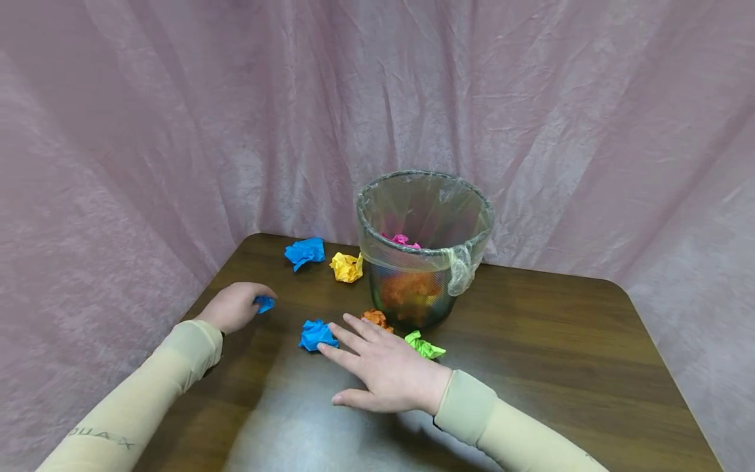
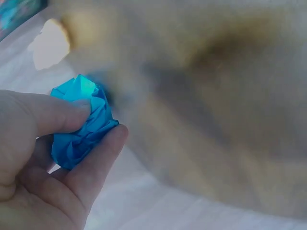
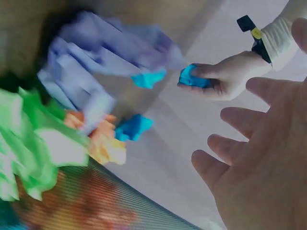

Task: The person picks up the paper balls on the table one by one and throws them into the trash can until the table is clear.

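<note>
My left hand [image 1: 236, 306] pinches a crumpled blue paper ball [image 2: 84, 127] between thumb and fingers, near the table's left edge. My right hand [image 1: 389, 370] hangs over the middle of the table, fingers spread, holding nothing. Just beyond its fingertips lies another blue paper ball [image 1: 315, 335]. An orange ball [image 1: 377, 319] and a green ball [image 1: 423, 345] lie partly behind that hand, close to the bin. A blurred lavender crumpled paper [image 3: 81, 52] shows large in the right wrist view; the head view does not show it.
A mesh wastebasket [image 1: 425, 262] with a clear liner knotted at its rim stands at the back middle. Pink paper [image 1: 402, 240] is inside, orange showing through the mesh. A yellow ball [image 1: 347, 267] and a blue one [image 1: 305, 252] lie left of it. Pink curtains [image 1: 295, 118] surround the table.
</note>
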Tool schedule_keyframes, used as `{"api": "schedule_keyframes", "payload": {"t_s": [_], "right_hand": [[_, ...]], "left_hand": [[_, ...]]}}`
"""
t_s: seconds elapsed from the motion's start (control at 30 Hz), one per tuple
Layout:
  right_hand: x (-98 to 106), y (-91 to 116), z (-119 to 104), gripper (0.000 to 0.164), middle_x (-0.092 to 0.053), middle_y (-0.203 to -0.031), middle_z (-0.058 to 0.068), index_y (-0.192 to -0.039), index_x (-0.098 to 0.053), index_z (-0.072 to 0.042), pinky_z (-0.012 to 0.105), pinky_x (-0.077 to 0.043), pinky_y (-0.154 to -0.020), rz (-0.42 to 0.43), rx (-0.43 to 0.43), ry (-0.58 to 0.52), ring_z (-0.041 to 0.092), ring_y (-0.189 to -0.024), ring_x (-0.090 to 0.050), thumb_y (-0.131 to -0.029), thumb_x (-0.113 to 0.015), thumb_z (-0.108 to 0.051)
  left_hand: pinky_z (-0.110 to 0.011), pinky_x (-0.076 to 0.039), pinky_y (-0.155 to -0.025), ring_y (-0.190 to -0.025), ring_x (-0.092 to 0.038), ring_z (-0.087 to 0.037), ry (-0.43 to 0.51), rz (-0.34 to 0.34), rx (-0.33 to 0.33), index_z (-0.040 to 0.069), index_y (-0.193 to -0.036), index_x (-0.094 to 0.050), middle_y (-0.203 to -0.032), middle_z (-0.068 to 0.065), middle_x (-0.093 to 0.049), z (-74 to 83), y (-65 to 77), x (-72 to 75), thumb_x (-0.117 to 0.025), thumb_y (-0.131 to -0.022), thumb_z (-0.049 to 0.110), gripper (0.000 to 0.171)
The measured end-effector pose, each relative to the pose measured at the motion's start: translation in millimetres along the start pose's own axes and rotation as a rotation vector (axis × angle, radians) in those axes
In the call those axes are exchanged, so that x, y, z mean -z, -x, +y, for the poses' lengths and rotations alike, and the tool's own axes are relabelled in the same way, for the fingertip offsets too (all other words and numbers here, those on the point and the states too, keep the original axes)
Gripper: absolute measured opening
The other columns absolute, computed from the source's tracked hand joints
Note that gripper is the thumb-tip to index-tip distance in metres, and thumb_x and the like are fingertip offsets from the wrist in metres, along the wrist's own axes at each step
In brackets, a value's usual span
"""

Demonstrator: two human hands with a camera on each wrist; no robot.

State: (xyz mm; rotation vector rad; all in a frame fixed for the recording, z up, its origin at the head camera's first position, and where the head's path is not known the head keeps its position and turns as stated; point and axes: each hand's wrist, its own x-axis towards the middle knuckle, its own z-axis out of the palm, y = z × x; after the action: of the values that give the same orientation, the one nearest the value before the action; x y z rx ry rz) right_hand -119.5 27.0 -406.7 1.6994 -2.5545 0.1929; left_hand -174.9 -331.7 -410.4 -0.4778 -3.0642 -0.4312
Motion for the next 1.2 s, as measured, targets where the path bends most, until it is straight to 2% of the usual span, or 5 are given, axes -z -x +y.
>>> {"api": "schedule_keyframes", "payload": {"t_s": [0.47, 0.83, 0.93, 1.1, 1.2], "right_hand": [[70.3, -11.4, -1.9, 0.079, -0.023, -0.168, 0.009, -0.163, -0.031, -0.025, 0.042, -0.012, -0.125, 0.067, 0.078, 0.107, 0.033, -0.156, -0.011, -0.100, -0.036, -0.073], [110.7, 4.1, 8.9, 0.078, -0.019, -0.170, 0.004, -0.162, -0.032, -0.026, 0.042, -0.013, -0.125, 0.081, 0.019, 0.069, 0.029, -0.157, -0.007, -0.100, -0.038, -0.072], [121.9, 11.7, 14.5, 0.078, -0.022, -0.169, 0.002, -0.162, -0.034, -0.025, 0.044, -0.015, -0.124, 0.102, -0.003, 0.078, 0.029, -0.157, -0.008, -0.100, -0.039, -0.072], [143.3, 30.8, 26.4, 0.078, -0.022, -0.169, 0.004, -0.162, -0.033, -0.025, 0.046, -0.017, -0.124, 0.132, -0.058, 0.101, 0.029, -0.156, -0.012, -0.100, -0.039, -0.071], [156.4, 46.5, 34.8, 0.077, -0.018, -0.170, 0.001, -0.163, -0.028, -0.027, 0.046, -0.015, -0.124, 0.138, -0.111, 0.102, 0.026, -0.157, -0.007, -0.101, -0.039, -0.070]], "left_hand": [[-0.047, -0.054, -0.088, -0.096, -0.068, -0.025, 0.020, 0.054, -0.042, 0.004, -0.114, -0.075, -0.105, -0.006, -0.074, 33.0, -18.4, 73.7, -0.057, -0.095, -0.008, 0.028], [-0.046, -0.052, -0.091, -0.103, -0.065, -0.026, 0.018, 0.108, -0.087, 0.007, -0.122, -0.073, -0.116, -0.009, -0.072, 62.9, -35.4, 106.9, -0.055, -0.097, -0.007, 0.034], [-0.046, -0.051, -0.096, -0.114, -0.065, -0.025, 0.051, 0.142, -0.112, 0.009, -0.126, -0.072, -0.124, -0.007, -0.070, 78.0, -45.4, 113.0, -0.055, -0.098, -0.004, 0.035], [-0.040, -0.053, -0.095, -0.107, -0.067, -0.016, 0.107, 0.172, -0.180, 0.014, -0.132, -0.068, -0.127, 0.000, -0.068, 117.3, -58.4, 122.9, -0.057, -0.103, 0.003, 0.034], [-0.038, -0.052, -0.096, -0.107, -0.066, -0.013, 0.122, 0.188, -0.277, 0.014, -0.133, -0.067, -0.127, 0.001, -0.068, 140.9, -68.2, 127.5, -0.057, -0.103, 0.004, 0.033]]}}
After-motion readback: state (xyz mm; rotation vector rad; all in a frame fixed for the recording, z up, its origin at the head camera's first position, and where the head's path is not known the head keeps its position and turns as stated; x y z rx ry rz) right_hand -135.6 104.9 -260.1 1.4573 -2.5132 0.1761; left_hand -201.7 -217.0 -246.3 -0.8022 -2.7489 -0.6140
